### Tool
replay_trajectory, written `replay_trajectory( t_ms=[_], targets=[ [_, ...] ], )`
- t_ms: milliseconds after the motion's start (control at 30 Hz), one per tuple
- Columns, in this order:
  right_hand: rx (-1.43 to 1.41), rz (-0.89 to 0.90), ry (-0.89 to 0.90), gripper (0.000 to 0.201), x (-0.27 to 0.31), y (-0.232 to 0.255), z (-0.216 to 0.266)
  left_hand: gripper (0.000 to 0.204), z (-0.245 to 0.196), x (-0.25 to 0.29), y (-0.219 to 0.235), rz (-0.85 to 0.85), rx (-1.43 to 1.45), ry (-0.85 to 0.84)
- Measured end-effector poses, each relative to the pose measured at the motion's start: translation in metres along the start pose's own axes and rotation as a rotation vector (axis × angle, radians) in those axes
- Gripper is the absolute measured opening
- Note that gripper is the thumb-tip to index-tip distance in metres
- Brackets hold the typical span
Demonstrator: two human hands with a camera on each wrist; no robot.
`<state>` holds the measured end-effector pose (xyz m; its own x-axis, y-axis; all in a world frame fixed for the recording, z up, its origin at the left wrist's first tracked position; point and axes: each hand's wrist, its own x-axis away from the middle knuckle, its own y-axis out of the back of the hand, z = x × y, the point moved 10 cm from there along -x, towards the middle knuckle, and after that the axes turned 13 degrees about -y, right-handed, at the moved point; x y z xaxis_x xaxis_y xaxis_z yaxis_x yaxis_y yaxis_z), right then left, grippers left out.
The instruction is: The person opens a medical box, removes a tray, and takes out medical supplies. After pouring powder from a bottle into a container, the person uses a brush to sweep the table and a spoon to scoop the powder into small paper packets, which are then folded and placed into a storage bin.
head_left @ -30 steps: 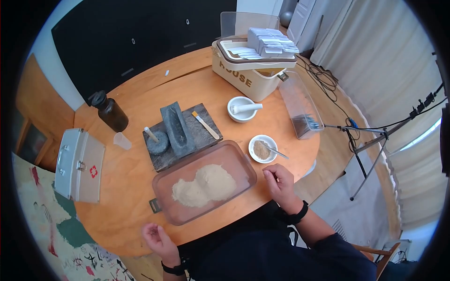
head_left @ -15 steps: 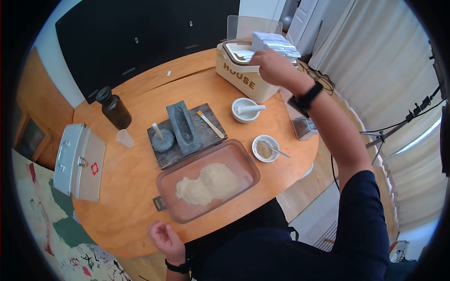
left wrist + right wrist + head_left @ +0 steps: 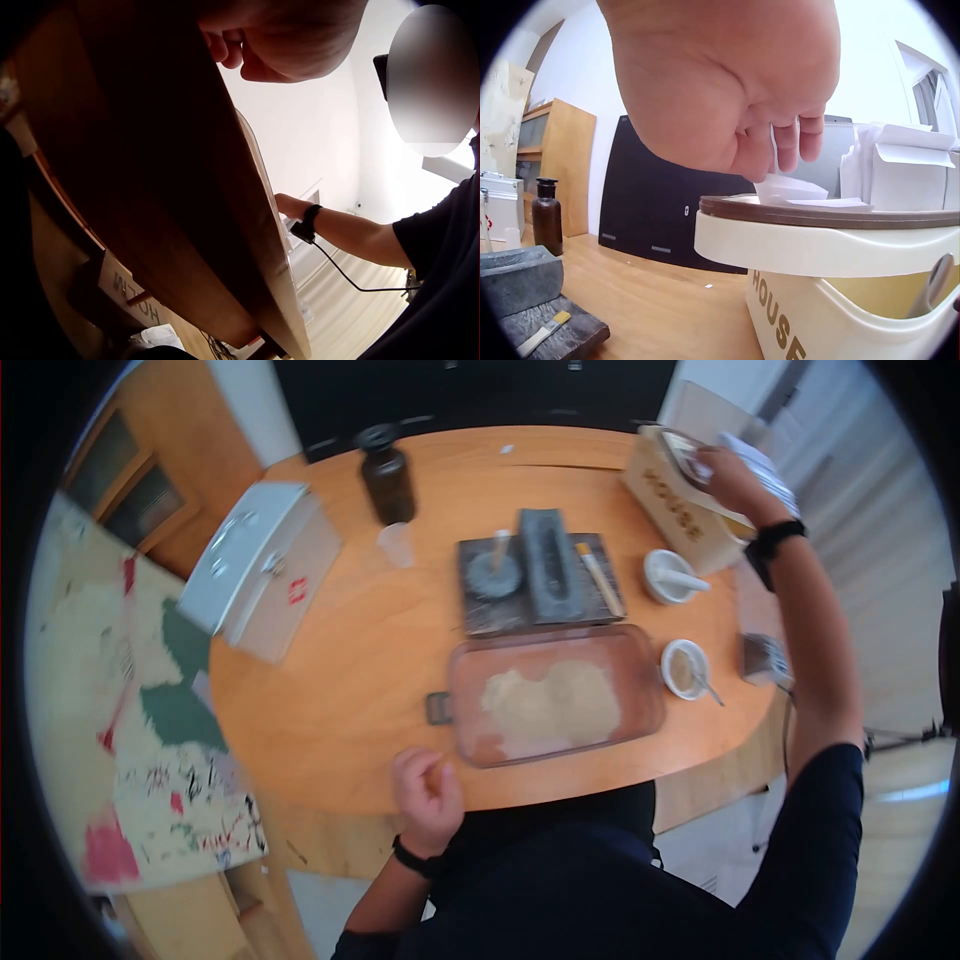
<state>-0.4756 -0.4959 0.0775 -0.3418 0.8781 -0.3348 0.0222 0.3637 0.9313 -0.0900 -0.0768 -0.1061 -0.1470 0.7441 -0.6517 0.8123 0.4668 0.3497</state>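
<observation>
At the far right in the head view, my right hand (image 3: 738,485) reaches over the cream box (image 3: 668,500) lettered HOUSE. In the right wrist view its curled fingers pinch a white paper packet (image 3: 789,189) at the brown-rimmed top tray (image 3: 832,214); the thumb tip is partly hidden. A thick stack of white paper packets (image 3: 911,169) stands beside it in the same tray. My left hand (image 3: 427,795) hangs loosely curled at the table's front edge, holding nothing. Close by it lies a shallow brownish tray (image 3: 470,750) with pale powder (image 3: 560,702) heaped in it.
Behind the powder tray are a stone trough (image 3: 550,565) and a brush (image 3: 600,580) on a dark slab (image 3: 490,620). A white mortar with pestle (image 3: 668,578) and a bowl of brown powder (image 3: 684,668) stand right. Left are a brown bottle (image 3: 388,480) and a silver case (image 3: 265,565).
My right hand has gone from beside the powder bowl up to the box's top tray. The head view has swung left. The left hand has stayed near the table's front edge.
</observation>
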Motion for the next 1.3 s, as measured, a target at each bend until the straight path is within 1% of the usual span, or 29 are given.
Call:
replay_trajectory(
  t_ms=[67, 100, 133, 200, 233, 267, 333, 367, 400, 433, 467, 500, 533, 600, 667, 733, 767, 800, 833, 867, 900, 933, 1000, 1067, 1133, 1167, 1233, 1267, 1300],
  targets=[
    [0.008, -0.028, -0.037, 0.040, -0.001, 0.016, 0.003, 0.022, -0.007, -0.009, 0.001, -0.006, -0.031, -0.058],
    [0.007, -0.079, -0.057, 0.040, 0.000, 0.022, 0.000, 0.022, -0.009, -0.010, 0.004, -0.022, -0.079, -0.040],
    [0.009, -0.132, -0.087, 0.041, -0.001, 0.027, -0.001, 0.024, -0.011, -0.013, 0.004, -0.011, -0.068, -0.044],
    [0.108, -0.183, -0.136, 0.042, 0.001, 0.037, 0.003, 0.025, -0.012, -0.016, 0.005, -0.006, -0.061, -0.057],
    [0.160, -0.243, -0.143, 0.039, 0.003, 0.047, 0.007, 0.025, -0.012, -0.017, 0.004, -0.016, -0.052, -0.065],
    [0.157, -0.247, -0.142, 0.039, 0.005, 0.050, 0.011, 0.026, -0.013, -0.016, 0.004, -0.021, -0.038, -0.072],
    [0.067, -0.329, -0.247, 0.038, 0.014, 0.070, 0.004, 0.027, -0.013, -0.017, 0.003, -0.020, -0.026, -0.063],
    [0.066, -0.334, -0.252, 0.038, 0.019, 0.071, 0.002, 0.028, -0.012, -0.017, 0.004, -0.017, -0.016, -0.051],
    [0.045, -0.413, -0.244, 0.037, 0.024, 0.079, -0.001, 0.028, -0.013, -0.016, 0.005, -0.017, -0.016, -0.059],
    [0.023, -0.495, -0.235, 0.036, 0.029, 0.090, 0.000, 0.031, -0.008, -0.017, 0.008, -0.024, 0.000, 0.014],
    [0.024, -0.501, -0.241, 0.036, 0.033, 0.093, -0.001, 0.033, -0.002, -0.019, 0.011, -0.027, 0.020, 0.088],
    [-0.055, -0.458, -0.270, 0.036, 0.037, 0.094, -0.006, 0.035, -0.003, -0.026, 0.018, 0.030, -0.092, 0.055],
    [-0.137, -0.409, -0.296, 0.036, 0.041, 0.093, -0.009, 0.037, -0.006, -0.046, 0.029, 0.088, -0.205, 0.027],
    [-0.184, -0.402, -0.311, 0.036, 0.050, 0.092, -0.010, 0.039, 0.004, -0.079, 0.066, 0.033, -0.483, -0.088],
    [-0.228, -0.406, -0.328, 0.036, 0.052, 0.088, -0.018, 0.041, 0.034, -0.118, 0.106, 0.034, -0.695, -0.059],
    [-0.192, -0.425, -0.284, 0.035, 0.055, 0.076, -0.036, 0.043, 0.045, -0.148, 0.140, 0.086, -0.995, -0.133],
    [-0.202, -0.436, -0.281, 0.035, 0.058, 0.081, -0.030, 0.044, 0.047, -0.156, 0.153, 0.104, -1.002, -0.167],
    [-0.225, -0.419, -0.302, 0.035, 0.062, 0.088, -0.022, 0.045, 0.048, -0.163, 0.155, 0.124, -0.979, -0.215],
    [-0.145, -0.420, -0.313, 0.035, 0.061, 0.089, -0.022, 0.046, 0.056, -0.167, 0.158, 0.123, -0.904, -0.176],
    [-0.185, -0.428, -0.300, 0.036, 0.060, 0.087, -0.029, 0.046, 0.059, -0.165, 0.155, 0.127, -0.838, -0.131],
    [-0.139, -0.458, -0.331, 0.037, 0.060, 0.088, -0.031, 0.047, 0.057, -0.159, 0.142, 0.145, -0.757, -0.095],
    [-0.126, -0.449, -0.314, 0.039, 0.061, 0.089, -0.029, 0.048, 0.056, -0.151, 0.133, 0.167, -0.697, -0.059],
    [-0.092, -0.440, -0.344, 0.039, 0.059, 0.089, -0.021, 0.048, 0.047, -0.131, 0.102, 0.207, -0.682, -0.093],
    [-0.034, -0.415, -0.278, 0.040, 0.040, 0.075, -0.011, 0.047, 0.038, -0.120, 0.083, 0.263, -0.672, -0.100],
    [0.028, -0.334, -0.283, 0.040, 0.032, 0.057, -0.005, 0.049, 0.037, -0.103, 0.065, 0.296, -0.521, 0.004],
    [0.037, -0.327, -0.293, 0.040, 0.034, 0.056, -0.001, 0.049, 0.033, -0.095, 0.058, 0.307, -0.510, 0.000],
    [0.066, -0.125, -0.298, 0.037, 0.031, 0.036, 0.011, 0.050, 0.032, -0.079, 0.052, 0.338, -0.441, 0.055],
    [0.068, -0.126, -0.304, 0.037, 0.029, 0.033, 0.014, 0.050, 0.028, -0.074, 0.053, 0.341, -0.438, 0.050],
    [0.062, -0.088, -0.268, 0.034, 0.029, 0.025, 0.017, 0.050, 0.028, -0.068, 0.052, 0.350, -0.405, 0.078]
  ],
)
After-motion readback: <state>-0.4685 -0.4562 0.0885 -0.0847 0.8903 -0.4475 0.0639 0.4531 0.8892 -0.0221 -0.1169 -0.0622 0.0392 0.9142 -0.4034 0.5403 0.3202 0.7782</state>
